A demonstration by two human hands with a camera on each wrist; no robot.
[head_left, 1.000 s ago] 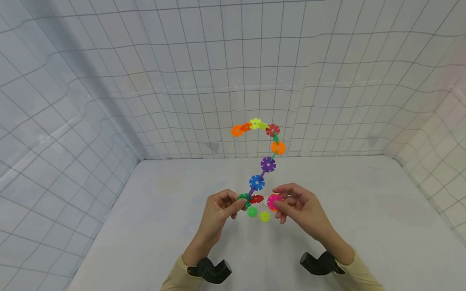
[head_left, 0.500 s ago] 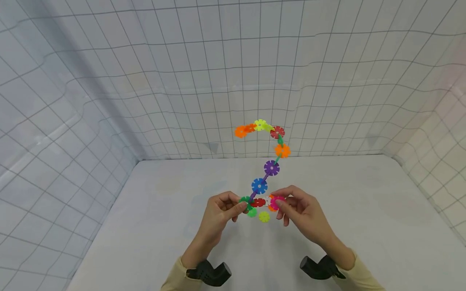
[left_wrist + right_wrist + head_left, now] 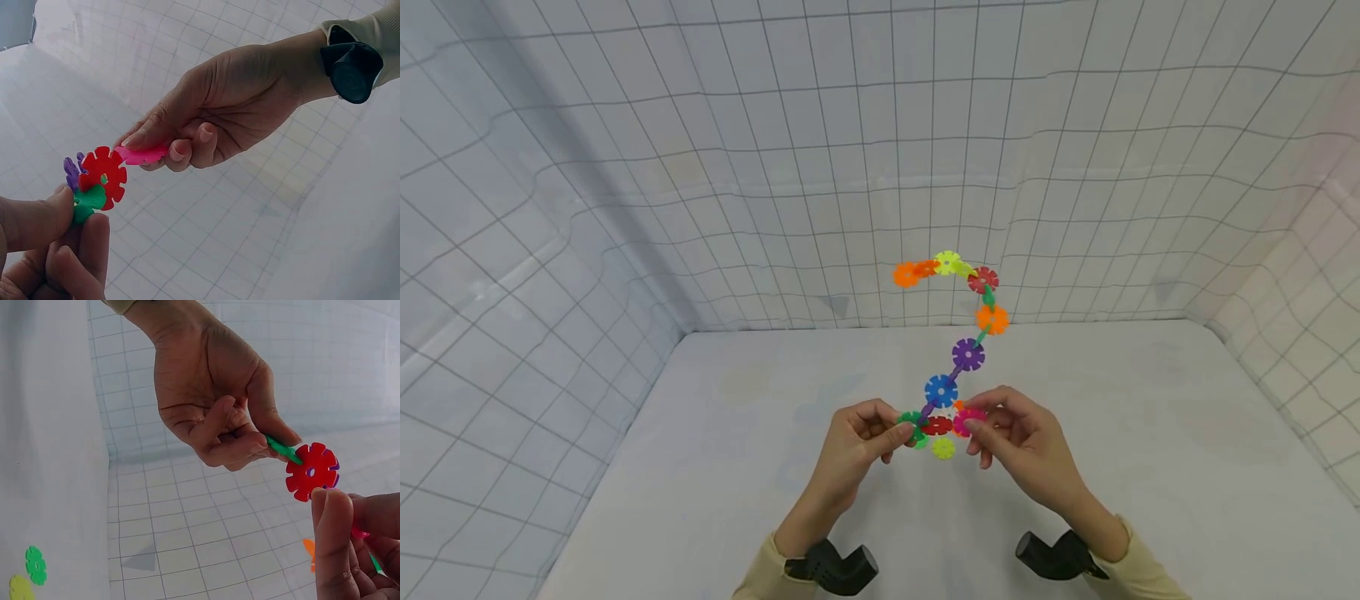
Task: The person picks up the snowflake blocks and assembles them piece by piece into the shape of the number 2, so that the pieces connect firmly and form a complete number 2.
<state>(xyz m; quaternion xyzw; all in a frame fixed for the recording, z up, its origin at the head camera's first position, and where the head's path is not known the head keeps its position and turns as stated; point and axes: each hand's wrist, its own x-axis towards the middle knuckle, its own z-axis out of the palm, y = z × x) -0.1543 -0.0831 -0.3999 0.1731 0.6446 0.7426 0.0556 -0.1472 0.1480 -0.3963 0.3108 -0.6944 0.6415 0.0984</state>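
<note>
Between thumb and fingers, my left hand (image 3: 857, 442) pinches a green notched plastic disc (image 3: 90, 198) at the near end of a chain of interlocking discs. A red disc (image 3: 111, 180) slots into this green one. My right hand (image 3: 1030, 442) pinches a pink disc (image 3: 142, 155), whose edge meets the red disc's rim; whether it is slotted in I cannot tell. From the green disc the chain rises away through a blue disc (image 3: 942, 391), a purple disc (image 3: 967, 354) and an orange disc (image 3: 992, 319), then curves left past a yellow disc (image 3: 947, 263) to an orange end disc (image 3: 906, 275).
Below the hands lie a loose yellow disc (image 3: 943, 448) and a loose green disc (image 3: 35, 565) on the white table (image 3: 1150, 433). Orange and white pieces show partly behind the pink disc. Grid-lined white sheeting (image 3: 880, 167) encloses the back and sides.
The pink disc and the red disc have come together. The chain has shifted right and slightly down in the head view, and both hands have dropped a little.
</note>
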